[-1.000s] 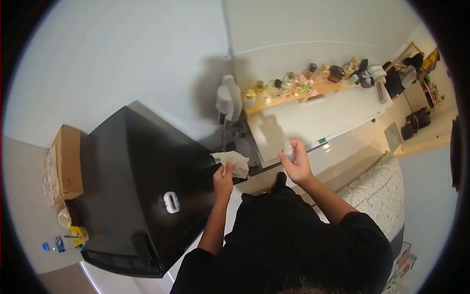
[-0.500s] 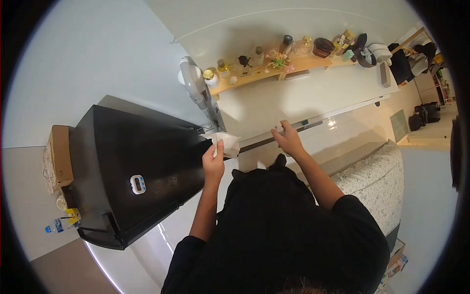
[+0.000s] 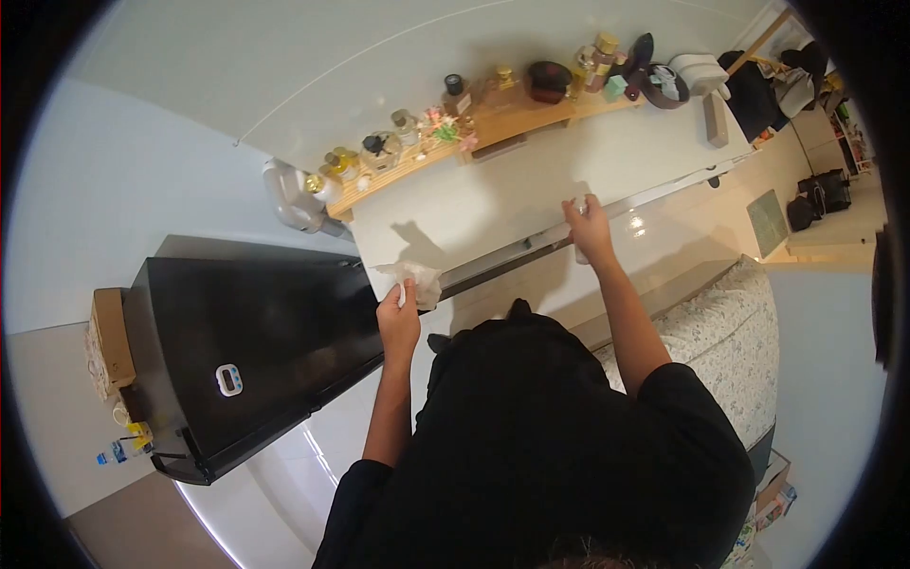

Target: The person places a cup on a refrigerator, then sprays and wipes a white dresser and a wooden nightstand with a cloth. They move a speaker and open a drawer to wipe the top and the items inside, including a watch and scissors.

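Observation:
My left hand [image 3: 399,318] pinches a crumpled white tissue [image 3: 417,283] near the left front corner of the white desk [image 3: 512,194]. Over the desk's front edge, my right hand [image 3: 591,232] is closed around a pale, partly see-through bottle [image 3: 581,256]; its top shows above the fingers and its lower end beneath them. Most of the bottle is hidden by the hand. Shadows of both hands fall on the desktop.
A wooden shelf [image 3: 521,120] with several perfume bottles and pink flowers [image 3: 444,126] runs along the desk's back. A black cabinet [image 3: 284,332] carrying a white timer [image 3: 229,380] stands left. A floral-covered bed [image 3: 725,346] is at right.
The view has shifted, showing more of the desk. My right hand has moved up and right with the bottle. My left hand still holds the tissue, now slightly lower and further left.

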